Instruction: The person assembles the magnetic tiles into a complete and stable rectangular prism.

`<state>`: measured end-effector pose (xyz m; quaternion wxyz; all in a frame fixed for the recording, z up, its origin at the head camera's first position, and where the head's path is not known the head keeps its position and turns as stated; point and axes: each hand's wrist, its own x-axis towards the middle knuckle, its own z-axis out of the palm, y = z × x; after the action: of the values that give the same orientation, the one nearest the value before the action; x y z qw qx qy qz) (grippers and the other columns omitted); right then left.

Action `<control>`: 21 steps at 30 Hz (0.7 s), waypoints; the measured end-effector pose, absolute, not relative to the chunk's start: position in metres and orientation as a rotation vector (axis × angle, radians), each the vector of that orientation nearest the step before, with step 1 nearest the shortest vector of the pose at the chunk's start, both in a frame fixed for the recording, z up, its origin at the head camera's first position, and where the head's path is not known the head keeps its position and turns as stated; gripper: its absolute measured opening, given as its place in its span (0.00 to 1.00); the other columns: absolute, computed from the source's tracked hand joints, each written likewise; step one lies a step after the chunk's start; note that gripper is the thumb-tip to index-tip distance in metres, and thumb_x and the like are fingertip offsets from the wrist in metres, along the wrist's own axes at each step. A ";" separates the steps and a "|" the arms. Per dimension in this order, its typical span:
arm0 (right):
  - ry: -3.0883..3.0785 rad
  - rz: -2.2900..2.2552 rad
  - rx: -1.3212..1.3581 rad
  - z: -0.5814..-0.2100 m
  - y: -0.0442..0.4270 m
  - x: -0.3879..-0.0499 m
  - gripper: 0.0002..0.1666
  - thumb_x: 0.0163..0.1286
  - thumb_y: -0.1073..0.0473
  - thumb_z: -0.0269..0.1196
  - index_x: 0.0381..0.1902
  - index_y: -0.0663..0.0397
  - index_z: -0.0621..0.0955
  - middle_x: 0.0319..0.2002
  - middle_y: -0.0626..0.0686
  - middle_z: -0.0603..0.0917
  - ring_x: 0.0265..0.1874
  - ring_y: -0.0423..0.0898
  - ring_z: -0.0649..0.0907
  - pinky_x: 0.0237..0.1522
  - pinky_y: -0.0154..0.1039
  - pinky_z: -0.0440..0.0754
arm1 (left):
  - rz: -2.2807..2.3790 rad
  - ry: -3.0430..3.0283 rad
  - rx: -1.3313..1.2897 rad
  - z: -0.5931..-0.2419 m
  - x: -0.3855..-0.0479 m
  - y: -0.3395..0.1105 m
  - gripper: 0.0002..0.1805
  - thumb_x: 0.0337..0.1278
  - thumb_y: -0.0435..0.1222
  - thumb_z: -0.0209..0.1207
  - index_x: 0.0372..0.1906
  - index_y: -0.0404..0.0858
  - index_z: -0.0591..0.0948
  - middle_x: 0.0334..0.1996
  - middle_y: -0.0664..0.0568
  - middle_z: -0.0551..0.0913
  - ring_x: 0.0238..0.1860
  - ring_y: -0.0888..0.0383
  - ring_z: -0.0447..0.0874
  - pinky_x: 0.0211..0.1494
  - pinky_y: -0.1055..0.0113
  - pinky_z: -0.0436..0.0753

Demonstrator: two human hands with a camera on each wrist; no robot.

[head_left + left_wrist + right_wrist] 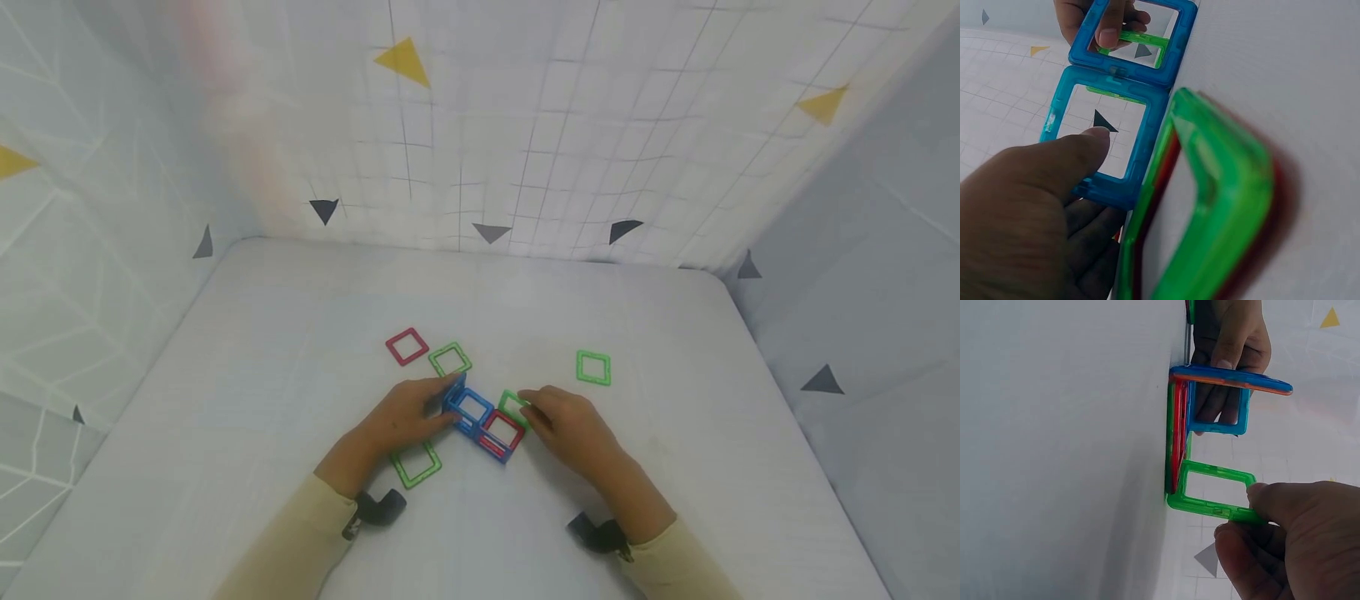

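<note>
My left hand [405, 414] holds a blue square magnetic tile [1139, 147] at the left end of a small joined structure. Its thumb lies on the near side of the frame, with fingers behind it. Another blue tile [1175, 47] stands beside that one, edge to edge. A red square tile [1177, 434] lies in the structure's lower part. At the structure's right end, my right hand [570, 422] pinches a green square tile [1207, 506] between thumb and fingers. That tile stands upright, its lower edge at the red tile. Part of the structure is hidden by the left fingers.
A loose red tile [395, 353] and a green tile [442, 351] lie behind the left hand. Another green tile [429, 475] lies close by the left wrist. Farther right is one more green tile [594, 353]. Patterned fabric walls [540, 125] surround the white table [675, 333].
</note>
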<state>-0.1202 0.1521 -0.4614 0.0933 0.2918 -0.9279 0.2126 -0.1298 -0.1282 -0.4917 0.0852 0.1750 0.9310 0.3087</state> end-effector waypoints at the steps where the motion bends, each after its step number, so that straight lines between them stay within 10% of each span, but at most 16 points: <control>1: -2.751 0.626 0.864 -0.461 0.152 -0.120 0.15 0.64 0.61 0.70 0.50 0.49 0.86 0.36 0.43 0.87 0.35 0.37 0.85 0.39 0.33 0.86 | 0.916 2.779 0.527 -0.492 -0.130 -0.128 0.38 0.61 0.52 0.65 0.75 0.54 0.66 0.68 0.59 0.74 0.70 0.59 0.70 0.69 0.59 0.73; 21: -2.701 0.592 0.898 -0.459 0.136 -0.121 0.17 0.64 0.62 0.71 0.51 0.50 0.85 0.33 0.44 0.86 0.31 0.36 0.84 0.37 0.29 0.85 | 0.887 2.796 0.563 -0.492 -0.129 -0.128 0.38 0.62 0.52 0.64 0.75 0.52 0.65 0.68 0.58 0.75 0.70 0.59 0.71 0.69 0.60 0.73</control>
<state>-0.1212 0.1355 -0.4593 0.1169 0.3069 -0.9226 0.2023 -0.1292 -0.1277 -0.4919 0.0772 0.1881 0.9333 0.2959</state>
